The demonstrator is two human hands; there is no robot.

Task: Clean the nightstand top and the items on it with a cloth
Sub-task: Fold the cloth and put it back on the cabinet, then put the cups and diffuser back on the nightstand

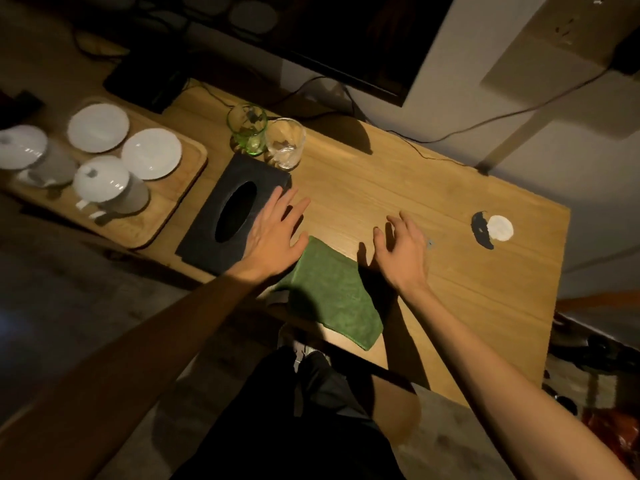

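A person's left hand (pixel 273 237) and right hand (pixel 398 251) hover with fingers spread and holding nothing, one on each side of a folded green cloth (pixel 332 292) lying at the near edge of the wooden bench (pixel 433 188). The left hand reaches over the edge of a black tissue box (pixel 235 213); behind it stand a green glass (pixel 247 133) and a clear glass (pixel 285 143). With the cloth not yet picked up, the wiping appears still to come.
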